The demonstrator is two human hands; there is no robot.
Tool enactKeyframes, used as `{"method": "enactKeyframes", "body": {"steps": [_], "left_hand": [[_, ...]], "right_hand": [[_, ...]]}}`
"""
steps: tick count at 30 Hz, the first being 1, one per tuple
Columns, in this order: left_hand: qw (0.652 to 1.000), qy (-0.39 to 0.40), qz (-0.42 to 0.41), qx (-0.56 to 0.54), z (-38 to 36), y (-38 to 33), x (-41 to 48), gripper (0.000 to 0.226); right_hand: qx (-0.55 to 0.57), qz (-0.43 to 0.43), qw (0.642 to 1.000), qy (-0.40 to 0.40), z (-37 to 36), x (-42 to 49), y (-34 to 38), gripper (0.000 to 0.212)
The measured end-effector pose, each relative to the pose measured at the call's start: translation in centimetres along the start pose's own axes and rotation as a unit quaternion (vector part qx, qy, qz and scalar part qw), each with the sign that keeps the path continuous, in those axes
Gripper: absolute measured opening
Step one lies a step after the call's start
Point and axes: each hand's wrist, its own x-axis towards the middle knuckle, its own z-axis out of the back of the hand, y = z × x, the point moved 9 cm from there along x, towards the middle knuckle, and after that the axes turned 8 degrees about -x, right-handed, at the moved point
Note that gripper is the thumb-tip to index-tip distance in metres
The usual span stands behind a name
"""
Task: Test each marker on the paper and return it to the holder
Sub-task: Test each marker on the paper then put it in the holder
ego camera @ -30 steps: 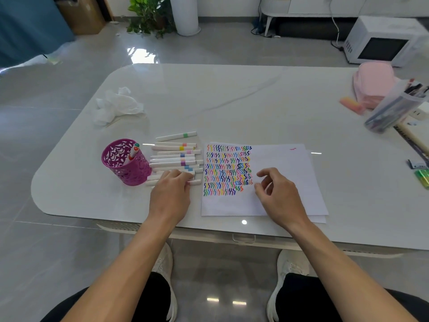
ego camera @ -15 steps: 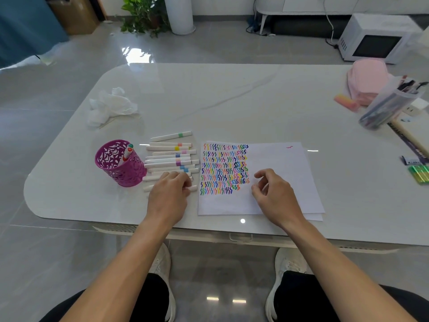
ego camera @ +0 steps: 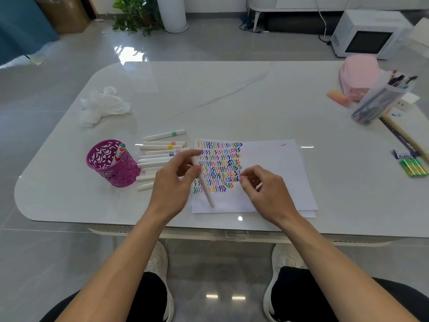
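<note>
Since a second back, your left hand [ego camera: 173, 182] is coming up off the marker row [ego camera: 157, 156] and carrying one white marker [ego camera: 204, 187] across to the left margin of the paper [ego camera: 274, 173], by the near edge of the tabletop [ego camera: 232, 101].

- Handling: it is looking like a light, stiff plastic barrel, smooth and likely to roll or twist in the fingers. You are best taking it mid-barrel, leaving the cap end free.
- Left grip: thumb and fingertips are pinching the upper barrel. The marker is tilting, its lower end pointing at the near edge.
- Right hand [ego camera: 267, 189]: it is hovering over the paper with fingers loosely curled, holding nothing I can make out.
- Holder [ego camera: 111, 166]: it is standing toward the near-left corner, one marker already inside.
</note>
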Motion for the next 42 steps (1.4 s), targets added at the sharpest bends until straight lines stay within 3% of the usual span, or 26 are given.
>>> {"method": "enactKeyframes", "body": {"steps": [5,9,15,27,37,42], "left_hand": [[0.995,0.042,0.064,-0.063,-2.4,1.1,-0.6,0.008],[0.991,0.097,0.079,-0.037,-4.9,1.1,-1.5,0.01],[0.976,0.181,0.118,-0.032,-7.4,1.6,-2.1,0.023],[0.976,0.173,0.133,-0.022,-7.6,2.5,-1.5,0.012],[0.976,0.164,0.14,-0.013,-7.3,2.7,-1.4,0.009],[0.976,0.155,0.152,-0.032,-7.0,2.7,-1.5,0.008]], "right_hand": [[0.055,0.027,0.997,0.038,-0.5,-0.5,1.2,0.029],[-0.032,0.09,0.994,0.055,-0.7,-1.0,2.5,0.052],[-0.117,0.142,0.981,0.06,-1.2,-1.2,2.2,0.026],[-0.173,0.131,0.968,0.128,-2.8,-1.5,2.0,0.029],[-0.183,0.146,0.966,0.106,-3.0,-1.4,1.9,0.033],[-0.194,0.131,0.967,0.096,-2.6,-1.5,1.8,0.049]]}}
